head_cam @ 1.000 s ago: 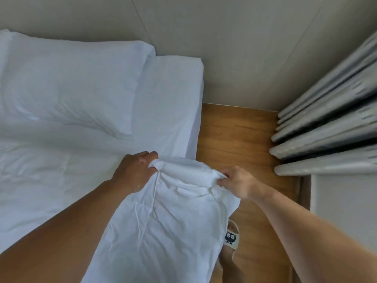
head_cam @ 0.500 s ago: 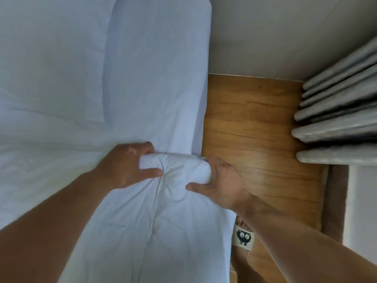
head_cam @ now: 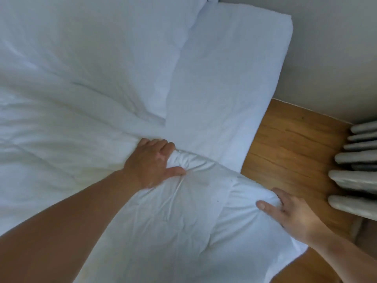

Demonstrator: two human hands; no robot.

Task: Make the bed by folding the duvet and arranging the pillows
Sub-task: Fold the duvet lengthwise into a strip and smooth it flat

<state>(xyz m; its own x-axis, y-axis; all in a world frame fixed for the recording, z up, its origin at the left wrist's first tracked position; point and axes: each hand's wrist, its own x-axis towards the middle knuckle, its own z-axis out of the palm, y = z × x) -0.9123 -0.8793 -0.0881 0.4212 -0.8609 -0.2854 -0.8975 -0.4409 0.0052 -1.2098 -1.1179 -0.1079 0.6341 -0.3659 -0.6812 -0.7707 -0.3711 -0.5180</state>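
Observation:
A white duvet (head_cam: pixel 163 221) lies over the near side of the bed, and its corner hangs past the mattress edge at the lower right. My left hand (head_cam: pixel 151 162) grips a bunched fold of the duvet's top edge on the bed. My right hand (head_cam: pixel 293 215) holds the duvet's outer corner over the floor, thumb on top and fingers curled round the edge. A white pillow (head_cam: pixel 102 58) lies at the head of the bed, above my left hand. The white fitted sheet (head_cam: pixel 224 88) shows bare to the right of the pillow.
A wooden floor (head_cam: pixel 291 152) runs along the right side of the bed. Grey curtain folds (head_cam: pixel 359 180) hang at the right edge. A pale wall (head_cam: pixel 326 48) stands behind the head of the bed.
My hands have spread apart: the right hand has slid down and to the right along the duvet's edge to its corner. The left hand keeps its grip. The view has shifted towards the pillow.

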